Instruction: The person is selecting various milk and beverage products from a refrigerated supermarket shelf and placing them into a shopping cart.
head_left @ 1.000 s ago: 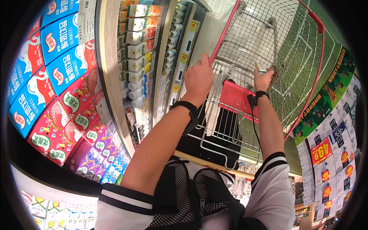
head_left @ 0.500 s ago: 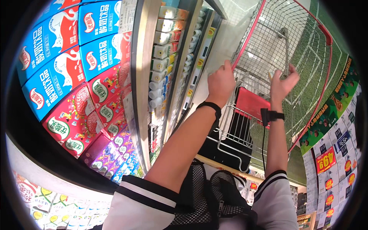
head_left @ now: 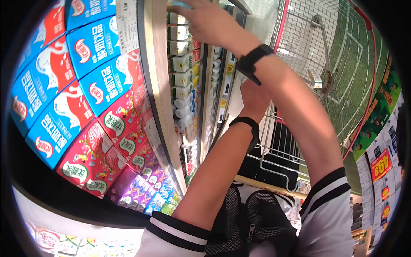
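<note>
My left hand (head_left: 255, 97) is closed at the red side rim of the wire shopping cart (head_left: 280, 23); its fingertips are partly covered by my right wrist. Crossing over it, my right hand (head_left: 207, 21) reaches to the shelf at the upper left, fingers stretched out and somewhat blurred. Below that hand runs a row of small white drink cartons (head_left: 182, 63). By its fingertips shows a light blue patch (head_left: 181, 4) that I cannot identify. Inside the cart lies one small white and yellow carton (head_left: 316, 79).
Blue yogurt drink boxes (head_left: 100, 43) and red ones (head_left: 87, 156) are stacked at the left. A wooden shelf edge (head_left: 159, 85) stands between them and the cartons. Price posters (head_left: 381, 165) hang at the right. A black mesh bag (head_left: 229, 214) is against my body.
My right hand has left the cart and swung left to the carton shelf. A small carton now shows plainly in the cart. The view has shifted, while my left hand stays by the rim.
</note>
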{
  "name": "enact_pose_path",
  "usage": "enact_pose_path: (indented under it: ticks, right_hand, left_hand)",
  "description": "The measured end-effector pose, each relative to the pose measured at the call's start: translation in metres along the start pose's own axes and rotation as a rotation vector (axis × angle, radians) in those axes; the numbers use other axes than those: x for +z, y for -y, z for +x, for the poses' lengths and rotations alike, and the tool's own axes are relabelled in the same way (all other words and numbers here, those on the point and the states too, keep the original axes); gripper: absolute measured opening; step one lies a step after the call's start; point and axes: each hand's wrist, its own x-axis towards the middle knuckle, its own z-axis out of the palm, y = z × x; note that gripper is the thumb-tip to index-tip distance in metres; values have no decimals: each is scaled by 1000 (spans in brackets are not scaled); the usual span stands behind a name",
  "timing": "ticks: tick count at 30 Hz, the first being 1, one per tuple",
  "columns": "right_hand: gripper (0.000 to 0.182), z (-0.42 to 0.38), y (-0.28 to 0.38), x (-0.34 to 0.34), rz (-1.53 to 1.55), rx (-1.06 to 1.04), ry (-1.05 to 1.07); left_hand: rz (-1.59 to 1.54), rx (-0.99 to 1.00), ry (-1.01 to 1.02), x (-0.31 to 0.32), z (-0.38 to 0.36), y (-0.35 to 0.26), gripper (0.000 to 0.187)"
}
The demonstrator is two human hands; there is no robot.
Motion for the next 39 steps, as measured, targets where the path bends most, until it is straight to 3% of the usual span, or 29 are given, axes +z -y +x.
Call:
enact_pose_path:
  ticks: [3, 7, 10, 13, 15, 17, 18, 20, 21, 23, 24, 25, 27, 28, 29, 31, 33, 35, 39]
  right_hand:
    - [54, 3, -21, 39, -168, -162, -78]
    - [53, -3, -20, 37, -9, -65, -68]
    - [52, -6, -10, 34, 15, 22, -63]
    - [51, -6, -11, 35, -70, 75, -83]
    - [51, -6, -12, 47, -122, 117, -78]
    - [68, -9, -20, 66, -59, 33, -277]
    - [68, -10, -19, 66, -61, 38, -284]
    - [49, -16, -17, 64, 44, 28, -329]
    - [49, -18, -16, 61, 42, 32, -336]
    - [78, -21, -16, 53, 102, 38, -231]
    - [64, -22, -15, 52, 144, -17, -303]
    - [64, -22, -12, 52, 136, -11, -307]
    - [46, -20, -2, 50, 232, -50, -450]
    - [37, -22, 8, 38, 247, -49, -473]
    - [37, -25, 15, 27, 238, -44, -479]
    - [42, -30, 27, 3, 226, -15, -408]
    - [46, -48, 35, -27, 201, 6, -345]
    - [49, -75, 38, -55, 354, -11, -538]
    - [48, -152, 20, -120, 293, 142, -696]
  left_hand:
    - [23, 117, -45, 6, -2, 10, 26]
    - [-50, 157, -119, 8, -4, 14, 24]
    - [-20, 99, -44, 13, -8, 20, 20]
    - [-72, 233, -149, 20, -8, 20, 17]
    - [-470, 124, -199, 22, -11, 18, 18]
    - [-378, 143, -167, 15, -12, 14, 23]
    - [-291, 160, -141, 13, -11, 15, 29]
    - [-184, 177, -44, 7, -9, 19, 34]
    - [-79, 190, 49, 9, -9, 25, 40]
    - [-16, 269, -43, 16, -9, 32, 45]
    - [43, 339, -141, 14, -9, 26, 50]
    - [38, 346, -133, 12, -8, 20, 50]
    - [-146, -3, 172, -2, -1, 5, 58]
    - [92, 181, 48, -8, 2, -3, 50]
    - [90, 190, 55, -15, 4, -10, 50]
    - [19, -74, 204, -19, 4, -20, 59]
    - [-62, -59, 191, 9, 5, 6, 57]
    - [57, -36, 176, 7, 6, 1, 45]
    - [303, -17, 121, -15, 10, -18, 20]
